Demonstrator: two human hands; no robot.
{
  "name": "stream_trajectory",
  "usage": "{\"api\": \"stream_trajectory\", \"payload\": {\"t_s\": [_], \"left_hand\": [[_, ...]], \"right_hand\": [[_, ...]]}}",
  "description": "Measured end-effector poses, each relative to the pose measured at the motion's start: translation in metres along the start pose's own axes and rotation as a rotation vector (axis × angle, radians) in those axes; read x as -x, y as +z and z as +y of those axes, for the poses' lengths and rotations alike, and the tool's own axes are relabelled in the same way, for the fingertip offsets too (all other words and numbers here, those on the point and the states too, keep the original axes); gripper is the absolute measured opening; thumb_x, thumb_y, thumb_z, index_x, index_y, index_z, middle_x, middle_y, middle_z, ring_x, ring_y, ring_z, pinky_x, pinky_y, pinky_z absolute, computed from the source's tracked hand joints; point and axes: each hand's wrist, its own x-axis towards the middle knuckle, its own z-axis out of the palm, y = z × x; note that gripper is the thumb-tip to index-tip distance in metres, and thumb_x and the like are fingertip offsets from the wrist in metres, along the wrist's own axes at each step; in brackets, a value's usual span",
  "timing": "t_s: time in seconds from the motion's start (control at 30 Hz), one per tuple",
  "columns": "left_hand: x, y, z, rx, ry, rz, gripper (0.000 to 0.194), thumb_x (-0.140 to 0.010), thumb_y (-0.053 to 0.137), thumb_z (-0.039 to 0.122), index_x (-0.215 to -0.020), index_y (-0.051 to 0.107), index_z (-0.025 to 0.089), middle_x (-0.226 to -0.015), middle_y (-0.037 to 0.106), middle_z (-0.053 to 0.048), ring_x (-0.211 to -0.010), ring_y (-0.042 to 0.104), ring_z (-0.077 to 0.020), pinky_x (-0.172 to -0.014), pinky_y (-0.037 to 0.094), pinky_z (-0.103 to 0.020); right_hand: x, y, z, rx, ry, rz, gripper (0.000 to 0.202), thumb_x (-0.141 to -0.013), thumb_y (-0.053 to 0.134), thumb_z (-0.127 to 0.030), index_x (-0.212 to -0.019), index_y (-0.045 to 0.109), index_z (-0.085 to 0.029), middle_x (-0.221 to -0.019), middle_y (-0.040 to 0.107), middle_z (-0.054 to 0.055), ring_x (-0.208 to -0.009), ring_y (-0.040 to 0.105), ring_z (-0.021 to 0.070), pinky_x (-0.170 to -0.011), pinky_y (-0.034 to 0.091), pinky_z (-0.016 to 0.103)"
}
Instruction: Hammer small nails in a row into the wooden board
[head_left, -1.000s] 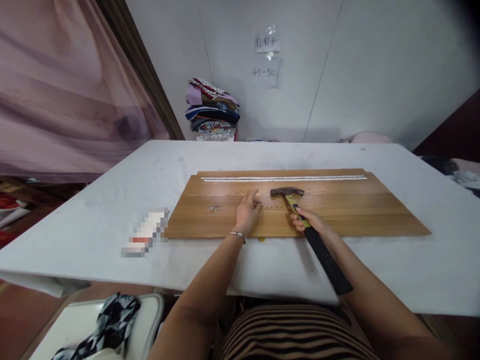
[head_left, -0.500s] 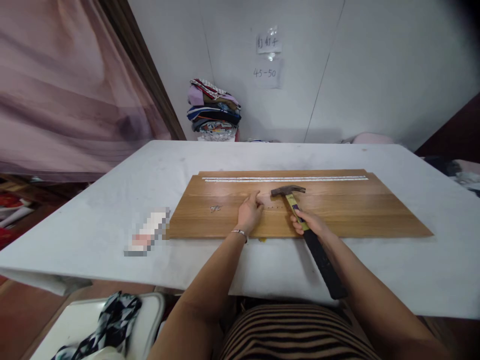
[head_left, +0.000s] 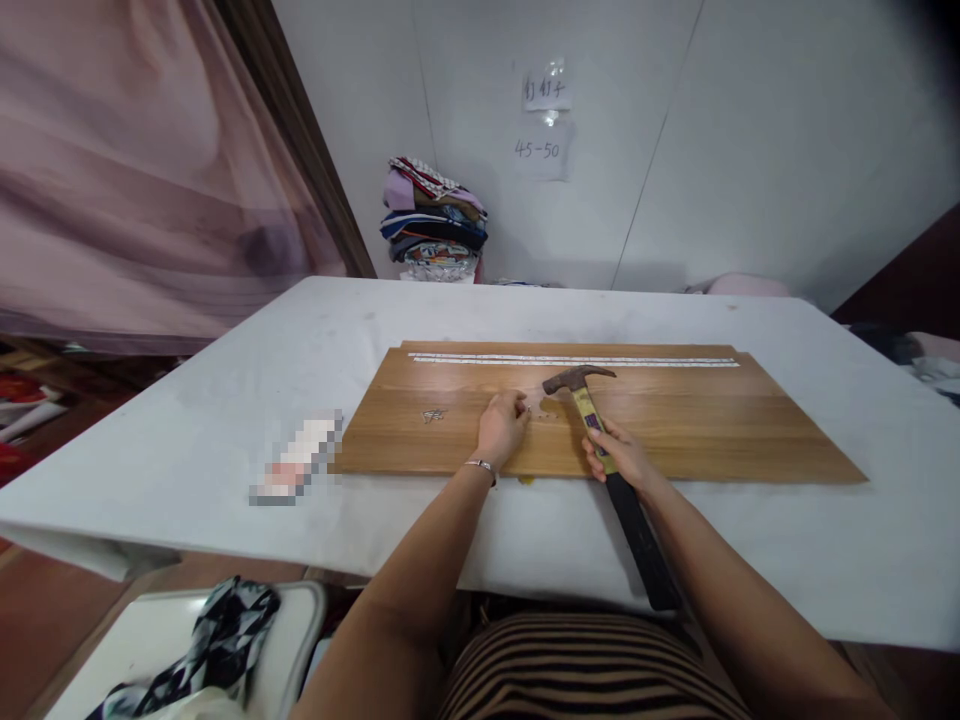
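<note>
My right hand (head_left: 619, 452) is wrapped around the yellow and black handle of a claw hammer (head_left: 634, 525). The hammer's head is raised just above a wooden board (head_left: 712, 425). To the left of it, my left hand (head_left: 501, 428) rests on the board with thumb and forefinger pinched on a small nail (head_left: 529, 410), mostly hidden by the fingertips. Right beside those fingers, a short row of small nails (head_left: 547, 416) stands in the wood. A little pile of loose nails (head_left: 433, 415) lies on the board's left part.
Two thin white measuring strips (head_left: 570, 361) run along the board's far side. The board lies on a table with a white cover (head_left: 187, 400). A blurred-out flat item (head_left: 300, 455) lies left of the board. Folded clothes (head_left: 435, 220) are stacked behind the table.
My left forefinger has curled in from a more stretched pose, and the fingertips sit slightly lower. The hammer has swung a little, its handle end shifting left. The view has shifted slightly.
</note>
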Motion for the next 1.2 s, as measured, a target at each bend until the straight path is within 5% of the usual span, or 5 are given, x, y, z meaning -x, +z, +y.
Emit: {"api": "stream_trajectory", "payload": {"t_s": [0.33,1.2], "left_hand": [[-0.0008,0.0017,-0.0032,-0.108,0.116,-0.011,0.014,-0.085,0.059,0.017,-0.083,0.072,0.021,-0.093,0.068,-0.005,-0.099,0.056,-0.0187,-0.089,0.044,-0.030],[-0.0003,0.0010,-0.0027,-0.137,0.139,-0.022,0.018,-0.086,0.059,0.018,-0.082,0.076,0.022,-0.090,0.066,-0.005,-0.098,0.055,-0.0189,-0.090,0.045,-0.029]], "right_hand": [[-0.0001,-0.0009,0.0011,0.022,0.017,0.008,0.049,-0.067,0.073,-0.054,-0.087,0.040,-0.024,-0.063,0.054,-0.010,-0.037,0.046,0.0063,-0.031,0.038,0.021],[0.0065,0.0012,-0.0034,0.077,-0.019,-0.043,0.042,-0.072,0.070,-0.054,-0.084,0.045,-0.022,-0.063,0.054,-0.008,-0.037,0.045,0.0057,-0.031,0.038,0.020]]}}
